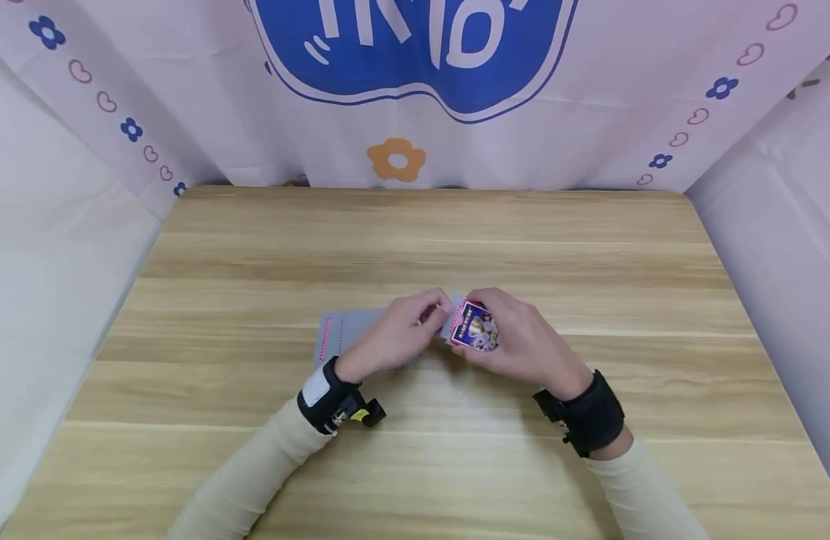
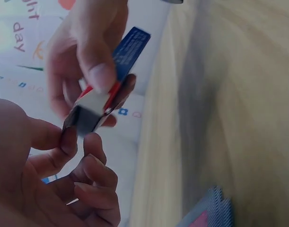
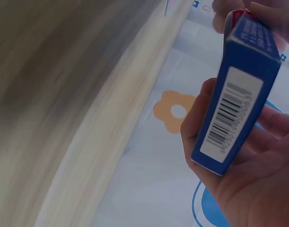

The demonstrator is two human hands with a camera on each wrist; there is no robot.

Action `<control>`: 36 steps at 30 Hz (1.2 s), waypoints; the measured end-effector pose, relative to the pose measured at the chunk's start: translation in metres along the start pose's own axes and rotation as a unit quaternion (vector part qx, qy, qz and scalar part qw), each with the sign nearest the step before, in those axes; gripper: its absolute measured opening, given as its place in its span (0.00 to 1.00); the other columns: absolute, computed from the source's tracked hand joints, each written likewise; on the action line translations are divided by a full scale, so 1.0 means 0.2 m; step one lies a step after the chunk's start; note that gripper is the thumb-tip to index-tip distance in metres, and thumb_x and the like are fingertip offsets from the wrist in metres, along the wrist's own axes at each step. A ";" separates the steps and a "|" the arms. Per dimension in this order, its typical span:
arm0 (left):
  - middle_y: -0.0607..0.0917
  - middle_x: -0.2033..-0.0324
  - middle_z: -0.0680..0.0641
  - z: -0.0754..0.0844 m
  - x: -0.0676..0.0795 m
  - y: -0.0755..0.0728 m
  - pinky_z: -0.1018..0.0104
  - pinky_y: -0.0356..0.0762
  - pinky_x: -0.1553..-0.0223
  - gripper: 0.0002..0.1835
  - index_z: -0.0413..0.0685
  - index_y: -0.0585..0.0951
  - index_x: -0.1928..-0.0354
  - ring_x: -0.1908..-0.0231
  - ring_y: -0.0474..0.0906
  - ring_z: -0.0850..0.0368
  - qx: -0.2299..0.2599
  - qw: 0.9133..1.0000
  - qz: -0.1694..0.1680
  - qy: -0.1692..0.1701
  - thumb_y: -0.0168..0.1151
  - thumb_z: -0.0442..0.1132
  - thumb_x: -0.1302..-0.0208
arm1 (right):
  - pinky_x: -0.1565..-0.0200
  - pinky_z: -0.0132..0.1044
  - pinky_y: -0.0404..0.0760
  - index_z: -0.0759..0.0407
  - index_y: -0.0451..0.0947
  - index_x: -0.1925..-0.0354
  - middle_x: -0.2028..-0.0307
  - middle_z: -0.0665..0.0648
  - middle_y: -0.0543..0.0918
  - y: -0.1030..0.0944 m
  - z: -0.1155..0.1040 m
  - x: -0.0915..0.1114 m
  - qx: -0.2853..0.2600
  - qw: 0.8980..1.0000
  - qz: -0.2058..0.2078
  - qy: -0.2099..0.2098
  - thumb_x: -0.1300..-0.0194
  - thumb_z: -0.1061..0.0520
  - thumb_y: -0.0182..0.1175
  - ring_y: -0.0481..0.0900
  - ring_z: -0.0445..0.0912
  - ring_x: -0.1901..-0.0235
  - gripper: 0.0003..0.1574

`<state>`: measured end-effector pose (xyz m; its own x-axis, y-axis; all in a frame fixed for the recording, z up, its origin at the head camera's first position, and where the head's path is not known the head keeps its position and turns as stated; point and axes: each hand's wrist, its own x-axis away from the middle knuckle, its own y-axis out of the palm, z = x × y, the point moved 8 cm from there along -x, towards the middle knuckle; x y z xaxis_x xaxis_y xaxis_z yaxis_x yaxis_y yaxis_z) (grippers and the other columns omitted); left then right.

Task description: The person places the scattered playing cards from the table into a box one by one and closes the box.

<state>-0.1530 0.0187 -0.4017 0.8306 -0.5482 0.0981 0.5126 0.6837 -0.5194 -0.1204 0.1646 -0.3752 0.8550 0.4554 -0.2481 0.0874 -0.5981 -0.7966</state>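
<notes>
One small box, mostly deep blue, is held above the middle of the desk, a little toward its right edge and well apart from its far edge. Its upward face carries a dark blue picture with a golden figure and pale lettering, bordered in red and white; a pink pattern shows at the end toward the left hand. The right wrist view shows a white barcode label on a blue side, and small pale print on the surface beside it. A pale grey piece shows between the box and the left hand; whether it is a flap or something inside the box, I cannot tell.

On the desk, left of the box, lies a grey flat item with a pink patterned strip along its left side and a dotted line next to that. The left hand and wrist cover its right part. Beyond the desk's far edge hangs a white curtain with a blue emblem and an orange flower.

The right hand grips the box, its thumb on the near side and its fingers around the far side. The left hand comes in from the left, fingers bent, one fingertip at the box's end; whether it pinches anything there, I cannot tell. Both forearms, in beige sleeves, slant inward from the near side, a black strap on each wrist.
</notes>
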 end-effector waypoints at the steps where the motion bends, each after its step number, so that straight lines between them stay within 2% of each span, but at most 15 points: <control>1: 0.76 0.74 0.53 0.00 0.00 0.02 0.69 0.65 0.74 0.10 0.55 0.79 0.55 0.76 0.68 0.59 -0.003 1.000 -0.007 -0.003 0.48 0.44 0.16 | 0.58 0.38 0.86 0.62 0.75 0.39 0.49 0.58 0.85 0.00 0.00 0.00 -0.002 1.000 0.000 -0.003 0.43 0.47 0.79 0.83 0.45 0.58 0.40; 5: 0.75 0.72 0.54 -0.02 -0.01 0.08 0.69 0.64 0.73 0.09 0.52 0.75 0.54 0.74 0.68 0.60 -0.007 1.000 -0.014 -0.007 0.47 0.46 0.15 | 0.56 0.40 0.86 0.61 0.75 0.39 0.49 0.57 0.84 0.01 -0.01 0.00 -0.007 1.000 -0.006 -0.002 0.43 0.49 0.79 0.83 0.46 0.57 0.39; 8: 0.74 0.73 0.53 -0.04 -0.02 0.07 0.68 0.65 0.74 0.11 0.50 0.73 0.54 0.75 0.67 0.60 -0.007 1.000 -0.009 -0.006 0.47 0.47 0.15 | 0.56 0.40 0.86 0.61 0.75 0.39 0.49 0.58 0.84 0.01 0.00 0.00 -0.004 1.000 -0.009 0.005 0.42 0.48 0.79 0.83 0.46 0.57 0.39; 10: 0.75 0.73 0.53 -0.06 -0.03 0.04 0.67 0.67 0.73 0.12 0.50 0.75 0.53 0.75 0.69 0.59 -0.024 1.000 -0.010 -0.002 0.47 0.49 0.16 | 0.56 0.41 0.86 0.62 0.75 0.38 0.48 0.58 0.85 0.01 0.01 0.00 0.000 1.000 -0.009 0.010 0.42 0.46 0.79 0.84 0.46 0.57 0.40; 13: 0.78 0.70 0.52 -0.10 -0.05 -0.06 0.65 0.73 0.71 0.14 0.51 0.78 0.53 0.73 0.73 0.58 -0.096 0.995 -0.009 0.004 0.53 0.53 0.18 | 0.56 0.42 0.87 0.62 0.75 0.38 0.47 0.59 0.85 0.01 0.02 0.00 0.005 1.000 -0.007 0.014 0.42 0.46 0.79 0.85 0.47 0.56 0.41; 17: 0.82 0.61 0.51 -0.20 -0.08 -0.19 0.61 0.78 0.59 0.18 0.51 0.80 0.53 0.62 0.78 0.56 -0.208 0.978 -0.014 -0.011 0.69 0.56 0.29 | 0.55 0.42 0.87 0.62 0.75 0.37 0.46 0.59 0.85 0.00 0.03 0.00 0.006 1.000 -0.008 0.022 0.42 0.43 0.79 0.85 0.47 0.56 0.43; 20: 0.82 0.54 0.48 -0.25 -0.08 -0.23 0.55 0.77 0.48 0.26 0.50 0.82 0.49 0.50 0.75 0.50 -0.247 0.968 -0.035 -0.025 0.78 0.58 0.40 | 0.54 0.42 0.87 0.61 0.75 0.37 0.46 0.59 0.85 0.00 0.03 0.00 0.005 1.000 -0.012 0.028 0.43 0.42 0.79 0.85 0.47 0.55 0.44; 23: 0.81 0.48 0.45 -0.28 -0.07 -0.23 0.46 0.68 0.35 0.34 0.51 0.81 0.46 0.40 0.69 0.44 -0.264 0.962 -0.056 -0.036 0.82 0.61 0.48 | 0.54 0.42 0.87 0.61 0.75 0.37 0.46 0.58 0.85 0.00 0.04 0.00 0.005 0.999 -0.014 0.033 0.43 0.42 0.79 0.85 0.47 0.55 0.44; 27: 0.78 0.45 0.45 -0.30 -0.07 -0.21 0.40 0.55 0.30 0.38 0.53 0.79 0.45 0.37 0.63 0.42 -0.278 0.957 -0.065 -0.052 0.84 0.63 0.53 | 0.54 0.42 0.87 0.61 0.75 0.37 0.46 0.58 0.85 0.00 0.04 0.00 0.006 0.999 -0.014 0.030 0.43 0.43 0.79 0.85 0.47 0.55 0.44; 36: 0.77 0.46 0.44 -0.31 -0.08 -0.20 0.42 0.58 0.34 0.39 0.46 0.78 0.45 0.41 0.63 0.44 -0.277 0.957 -0.060 -0.063 0.85 0.59 0.52 | 0.54 0.42 0.87 0.61 0.75 0.37 0.46 0.58 0.85 0.01 0.03 0.00 0.005 0.999 -0.021 0.030 0.42 0.44 0.79 0.85 0.47 0.55 0.43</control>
<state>-0.1997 -0.0297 -0.4349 0.8099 -0.5213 0.2689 0.4414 0.2399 -0.8646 -0.1236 0.1665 -0.3803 0.8800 0.4391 -0.1812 0.1191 -0.5732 -0.8107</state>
